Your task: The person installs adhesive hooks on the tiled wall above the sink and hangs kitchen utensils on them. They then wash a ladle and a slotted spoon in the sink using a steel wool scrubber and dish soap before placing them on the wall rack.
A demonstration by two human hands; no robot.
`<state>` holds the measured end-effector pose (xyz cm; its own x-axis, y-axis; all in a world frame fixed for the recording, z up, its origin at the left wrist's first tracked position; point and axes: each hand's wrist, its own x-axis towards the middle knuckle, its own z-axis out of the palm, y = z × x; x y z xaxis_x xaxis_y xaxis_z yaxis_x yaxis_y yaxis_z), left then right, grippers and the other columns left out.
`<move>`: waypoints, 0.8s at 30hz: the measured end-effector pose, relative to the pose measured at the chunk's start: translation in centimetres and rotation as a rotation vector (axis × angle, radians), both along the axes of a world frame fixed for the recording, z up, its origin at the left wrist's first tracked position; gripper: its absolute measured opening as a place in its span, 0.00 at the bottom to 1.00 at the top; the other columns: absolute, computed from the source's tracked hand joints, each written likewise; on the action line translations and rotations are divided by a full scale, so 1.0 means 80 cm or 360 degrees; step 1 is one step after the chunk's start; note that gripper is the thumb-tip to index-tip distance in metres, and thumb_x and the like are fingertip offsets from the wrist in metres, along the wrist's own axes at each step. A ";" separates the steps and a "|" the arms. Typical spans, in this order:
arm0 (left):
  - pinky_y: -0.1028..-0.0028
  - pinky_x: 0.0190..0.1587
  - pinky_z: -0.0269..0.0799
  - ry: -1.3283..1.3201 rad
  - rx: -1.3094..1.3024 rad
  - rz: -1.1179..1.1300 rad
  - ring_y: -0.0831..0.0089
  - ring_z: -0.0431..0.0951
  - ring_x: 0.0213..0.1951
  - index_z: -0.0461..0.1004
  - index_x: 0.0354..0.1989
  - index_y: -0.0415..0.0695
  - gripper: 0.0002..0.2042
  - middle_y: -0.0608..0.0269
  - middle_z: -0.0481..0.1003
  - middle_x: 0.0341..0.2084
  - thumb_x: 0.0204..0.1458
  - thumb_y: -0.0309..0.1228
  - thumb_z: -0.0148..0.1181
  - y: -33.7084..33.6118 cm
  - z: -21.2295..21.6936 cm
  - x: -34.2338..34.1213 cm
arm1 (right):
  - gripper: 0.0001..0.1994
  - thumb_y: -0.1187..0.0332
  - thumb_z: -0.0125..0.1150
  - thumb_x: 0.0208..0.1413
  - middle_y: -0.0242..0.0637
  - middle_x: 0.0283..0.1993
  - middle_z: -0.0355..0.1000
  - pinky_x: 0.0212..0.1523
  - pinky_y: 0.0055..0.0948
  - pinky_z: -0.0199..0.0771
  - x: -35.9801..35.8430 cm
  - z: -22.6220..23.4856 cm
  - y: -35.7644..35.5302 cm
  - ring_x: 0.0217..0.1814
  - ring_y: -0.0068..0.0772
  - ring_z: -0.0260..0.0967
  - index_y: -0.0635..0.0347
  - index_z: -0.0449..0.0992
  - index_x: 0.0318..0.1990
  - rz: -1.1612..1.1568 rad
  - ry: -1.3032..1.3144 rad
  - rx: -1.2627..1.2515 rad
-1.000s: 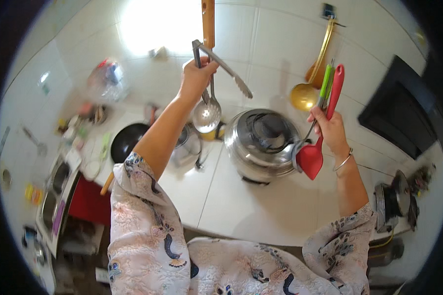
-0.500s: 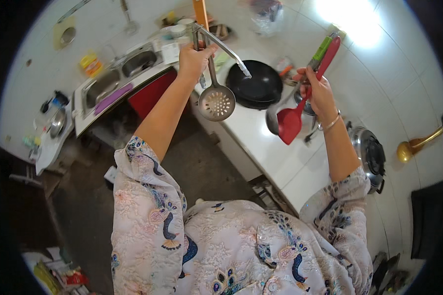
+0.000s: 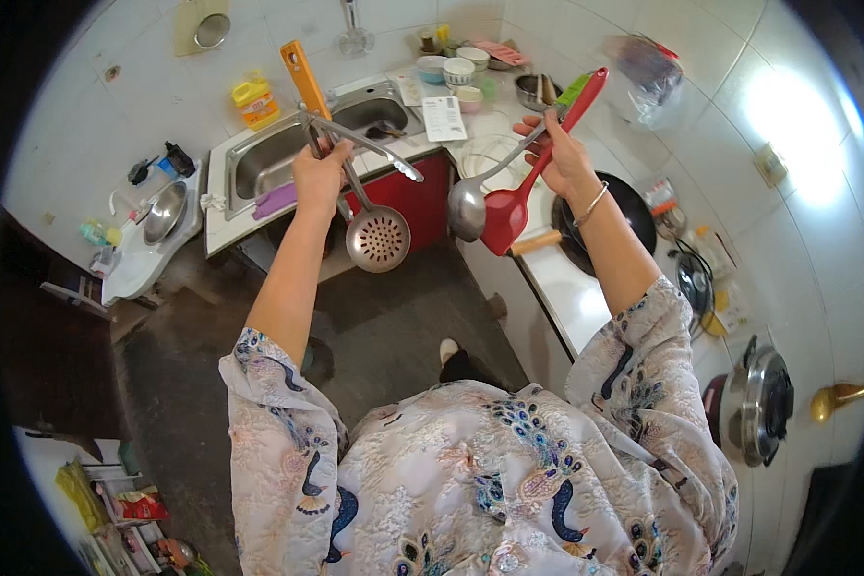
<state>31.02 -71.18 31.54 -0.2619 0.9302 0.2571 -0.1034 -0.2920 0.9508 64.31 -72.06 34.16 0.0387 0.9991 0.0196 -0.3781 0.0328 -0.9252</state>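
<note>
Two apiece: your left hand, upper left, grips tongs and skimmer; your right hand, upper right, seemingly clasps ladle and spatula. Grip both pairs firmly.

Glare bleached the tiled wall on the right, sheen lit the counter, the floor lay dim, and fisheye distortion curved straight edges.

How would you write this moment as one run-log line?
left hand holds slotted skimmer, tongs | right hand holds metal ladle, red spatula | in view: steel sink, black pan
</note>
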 end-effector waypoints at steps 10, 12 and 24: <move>0.82 0.13 0.51 -0.0113 0.0036 0.0136 0.84 0.60 0.12 0.68 0.23 0.41 0.08 0.68 0.68 0.15 0.48 0.28 0.61 -0.033 -0.003 -0.022 | 0.18 0.57 0.41 0.61 0.44 0.39 0.71 0.40 0.37 0.73 0.002 -0.017 0.014 0.39 0.38 0.70 0.66 0.67 0.44 -0.0003 0.0205 -0.0052; 0.82 0.13 0.51 -0.0208 0.0077 0.0112 0.84 0.60 0.12 0.68 0.23 0.41 0.09 0.68 0.68 0.16 0.48 0.29 0.61 -0.044 -0.002 -0.014 | 0.18 0.57 0.42 0.61 0.43 0.38 0.71 0.43 0.35 0.71 0.001 -0.021 -0.002 0.40 0.37 0.69 0.66 0.67 0.44 0.0091 0.0226 0.0012; 0.80 0.22 0.67 -0.0074 0.0051 -0.0271 0.76 0.75 0.22 0.69 0.30 0.38 0.04 0.62 0.74 0.24 0.52 0.25 0.51 0.011 -0.010 0.043 | 0.08 0.74 0.53 0.51 0.41 0.32 0.72 0.36 0.27 0.70 -0.007 -0.001 0.005 0.33 0.33 0.69 0.68 0.69 0.39 -0.0105 0.0052 0.0087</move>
